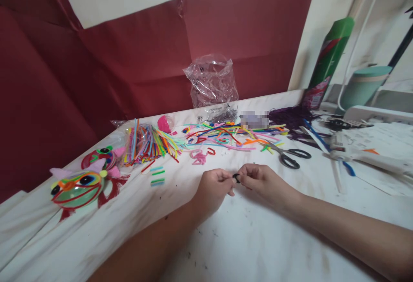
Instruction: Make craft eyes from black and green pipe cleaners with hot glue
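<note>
My left hand (215, 187) and my right hand (260, 180) meet over the middle of the white table. Between their fingertips is a small black curled piece (237, 178), pinched from both sides. The fingers cover part of it, so its full shape is hidden. A thin red bit (248, 188) shows just under my right hand. Beyond my hands lie a pink coiled pipe cleaner (198, 157) and a bent red piece (211, 151). Black-handled scissors (289, 158) rest past my right hand. Several short green and blue strips (158, 173) lie left of my left hand.
At the left sit decorated fish-like crafts (77, 189). Bundled pipe cleaners (148, 144) and loose ones (226, 138) spread along the back, before a clear plastic bag (213, 84). A white glue gun (364, 155), papers, purple fringe (287, 118) and a green can (332, 58) occupy the right.
</note>
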Available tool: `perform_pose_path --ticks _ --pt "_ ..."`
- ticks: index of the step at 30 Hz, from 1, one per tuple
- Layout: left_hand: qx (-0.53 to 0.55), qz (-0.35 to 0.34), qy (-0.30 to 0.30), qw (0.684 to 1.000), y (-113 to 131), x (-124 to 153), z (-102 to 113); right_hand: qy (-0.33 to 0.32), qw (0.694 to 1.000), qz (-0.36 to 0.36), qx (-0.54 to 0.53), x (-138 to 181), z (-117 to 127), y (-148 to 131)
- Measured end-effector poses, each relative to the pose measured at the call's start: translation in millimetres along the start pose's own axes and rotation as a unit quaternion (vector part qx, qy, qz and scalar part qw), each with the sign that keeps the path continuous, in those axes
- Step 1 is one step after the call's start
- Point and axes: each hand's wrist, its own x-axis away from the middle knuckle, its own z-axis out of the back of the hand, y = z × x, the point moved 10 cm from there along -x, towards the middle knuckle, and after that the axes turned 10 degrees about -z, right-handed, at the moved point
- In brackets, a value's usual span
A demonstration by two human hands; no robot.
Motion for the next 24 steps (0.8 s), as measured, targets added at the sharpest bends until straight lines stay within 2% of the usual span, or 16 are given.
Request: perform_pose_path --ticks 6,11,16,18,20,24 --pt "0.027 0.006 0.033 0.999 4.6 -2.3 7.0 -0.071 0.997 0.012 -0.03 1.0 -7.5 -3.4" --pt "0.009 0.004 0.024 1.0 3.2 -2.2 6.5 -0.047 0.999 0.002 -0.013 0.8 -5.2 -1.6" --pt "0.047 0.03 0.041 0.998 -0.2 -1.1 7.6 -0.055 0.998 0.013 -0.007 -1.1 1.2 -5.1" --pt "0.054 0.036 0.046 0.997 -1.4 -2.1 8.5 -0.017 0.999 0.035 0.007 -5.3 15.6 -9.2" --pt "0.055 0.035 0.045 0.997 -2.1 -3.2 9.3 0.053 0.995 0.076 0.037 -7.2 36.6 -19.6" --pt "0.058 0.017 0.039 0.997 -0.6 -6.3 11.3 0.197 0.963 0.142 0.114 0.1 87.4 -54.4"
